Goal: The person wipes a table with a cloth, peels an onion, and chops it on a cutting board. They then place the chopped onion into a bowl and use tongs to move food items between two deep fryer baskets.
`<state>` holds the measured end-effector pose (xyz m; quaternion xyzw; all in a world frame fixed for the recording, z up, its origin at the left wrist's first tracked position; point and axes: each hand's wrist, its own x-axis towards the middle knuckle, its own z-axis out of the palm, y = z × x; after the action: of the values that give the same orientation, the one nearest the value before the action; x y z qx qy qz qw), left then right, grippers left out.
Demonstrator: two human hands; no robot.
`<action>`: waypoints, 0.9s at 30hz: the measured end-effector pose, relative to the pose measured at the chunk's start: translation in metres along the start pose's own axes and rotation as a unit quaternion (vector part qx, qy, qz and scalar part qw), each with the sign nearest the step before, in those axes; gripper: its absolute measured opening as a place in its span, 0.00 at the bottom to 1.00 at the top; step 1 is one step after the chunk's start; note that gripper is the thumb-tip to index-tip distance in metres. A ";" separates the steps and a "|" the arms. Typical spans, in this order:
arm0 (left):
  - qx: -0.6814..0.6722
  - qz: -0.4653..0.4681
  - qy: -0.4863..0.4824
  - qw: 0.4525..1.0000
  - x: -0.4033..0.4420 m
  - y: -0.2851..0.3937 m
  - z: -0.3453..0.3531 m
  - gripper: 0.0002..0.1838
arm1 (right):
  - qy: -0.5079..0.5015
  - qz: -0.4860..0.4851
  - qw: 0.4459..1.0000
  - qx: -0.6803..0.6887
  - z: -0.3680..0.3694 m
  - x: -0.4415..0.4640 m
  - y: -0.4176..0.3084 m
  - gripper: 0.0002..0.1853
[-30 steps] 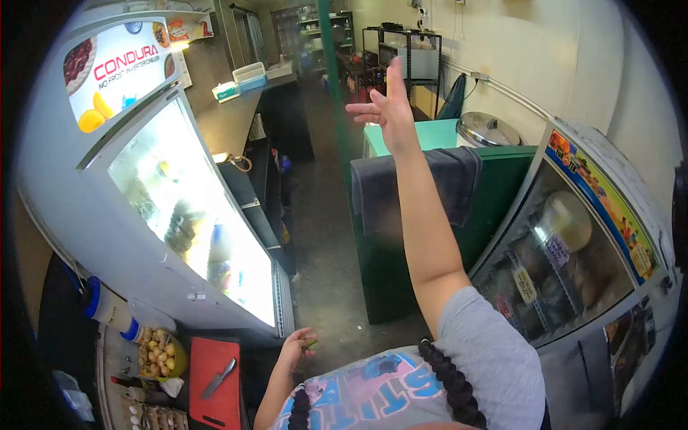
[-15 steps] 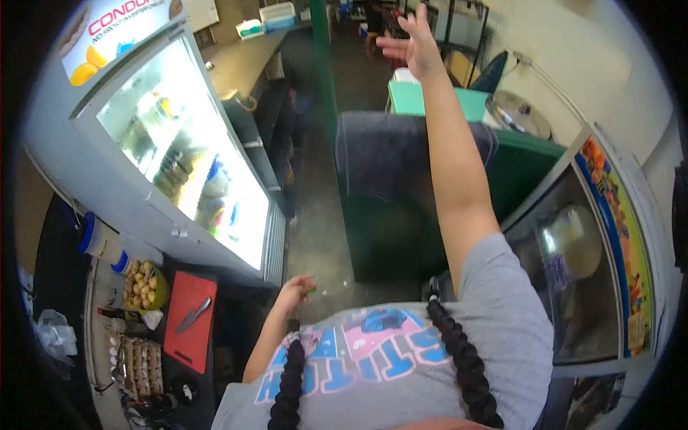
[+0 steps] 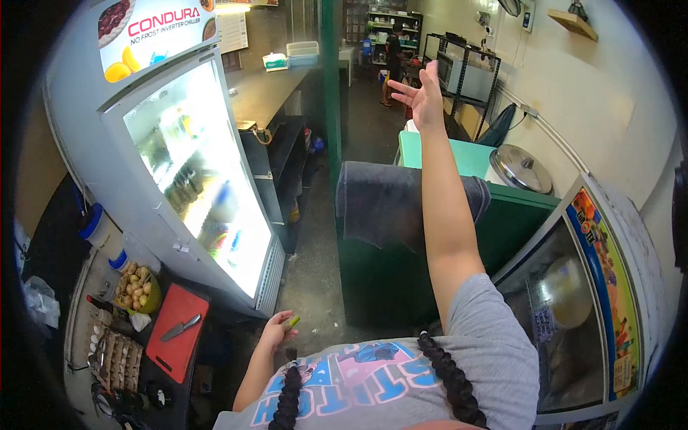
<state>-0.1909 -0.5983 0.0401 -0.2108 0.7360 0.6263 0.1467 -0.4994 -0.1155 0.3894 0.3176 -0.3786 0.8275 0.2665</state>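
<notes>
My right hand (image 3: 424,100) is raised at the end of the outstretched arm, fingers spread, with nothing in it. It is above the green partition (image 3: 387,287), over which a dark grey towel (image 3: 380,204) hangs. Low beside my body, my left hand (image 3: 276,331) holds a small green piece (image 3: 292,322) between its fingers. To the left of that hand, a knife (image 3: 180,327) lies on a red cutting board (image 3: 188,304). The lit glass-door chiller (image 3: 208,172) stands behind the board.
A bowl of small round produce (image 3: 135,288) and egg trays (image 3: 118,362) are at lower left. A second glass-door cabinet (image 3: 566,308) stands at right. Beyond the partition are a lidded pot (image 3: 522,169) and a light green table (image 3: 459,153). A person (image 3: 393,64) stands far back.
The view first tipped down, then back up, and has shifted so the chiller sits further right than half a second ago. My right hand stays raised, and my left hand still holds the green piece.
</notes>
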 end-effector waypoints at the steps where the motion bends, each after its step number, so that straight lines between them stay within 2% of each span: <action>1: -0.044 -0.002 0.009 0.999 -0.016 0.014 0.011 0.29 | 0.021 -0.050 0.998 -0.012 0.014 -0.008 -0.010 0.50; 3: -0.087 -0.004 0.018 0.996 -0.030 0.031 0.017 0.30 | 0.013 -0.028 0.999 -0.012 0.006 -0.006 -0.005 0.49; 5: -0.312 0.016 -0.109 0.944 -0.034 0.041 0.015 0.31 | 0.008 -0.007 1.000 -0.012 -0.004 -0.006 0.003 0.48; 6: -0.312 0.015 -0.109 0.944 -0.035 0.050 0.018 0.31 | 0.016 -0.004 1.000 0.004 -0.005 -0.007 0.005 0.48; 8: -0.278 0.084 -0.166 0.942 -0.036 0.077 0.033 0.31 | 0.026 -0.002 0.999 0.019 -0.003 -0.011 0.002 0.47; 10: -0.241 0.101 -0.171 0.950 -0.042 0.114 0.057 0.29 | 0.047 -0.061 0.996 -0.034 0.008 -0.016 -0.007 0.47; 12: -0.149 0.161 -0.222 0.950 -0.043 0.151 0.083 0.26 | 0.038 -0.036 0.999 -0.014 -0.006 -0.010 0.010 0.47; 14: -0.100 0.209 -0.234 0.944 -0.054 0.200 0.115 0.23 | 0.029 -0.010 1.000 0.006 -0.009 -0.009 0.013 0.48; 17: 0.000 0.348 -0.245 0.905 -0.063 0.273 0.157 0.20 | 0.062 -0.038 0.997 -0.038 0.004 -0.016 0.007 0.47; 18: 0.043 0.407 -0.242 0.880 -0.063 0.297 0.170 0.19 | 0.037 -0.011 0.998 -0.050 -0.010 -0.008 0.021 0.47; 20: 0.049 0.476 -0.278 0.833 -0.050 0.340 0.197 0.18 | 0.050 0.055 0.997 -0.013 -0.018 -0.006 0.031 0.46; 21: 0.052 0.520 -0.253 0.814 -0.041 0.360 0.212 0.17 | 0.096 -0.010 0.990 -0.101 -0.017 -0.002 0.042 0.44; 22: 0.054 0.562 -0.228 0.793 -0.031 0.381 0.226 0.15 | 0.123 -0.006 0.988 -0.091 -0.012 -0.004 0.040 0.44; 24: 0.064 0.643 -0.143 0.750 0.014 0.410 0.251 0.11 | 0.102 0.031 0.989 -0.103 -0.018 -0.002 0.044 0.47; 25: 0.065 0.641 -0.152 0.750 0.038 0.418 0.259 0.11 | 0.116 0.045 0.985 -0.118 -0.013 -0.008 0.034 0.47; 26: 0.106 0.613 -0.079 0.779 0.061 0.423 0.264 0.11 | 0.124 0.043 0.984 -0.122 -0.017 -0.012 0.037 0.47; 27: 0.148 0.581 -0.005 0.800 0.073 0.426 0.267 0.10 | 0.132 0.016 0.964 -0.230 -0.022 -0.017 0.045 0.47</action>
<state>-0.4776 -0.2905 0.3257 0.2842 0.8036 0.4785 -0.2112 -0.5265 -0.1268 0.3453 0.1298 -0.5251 0.7568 0.3670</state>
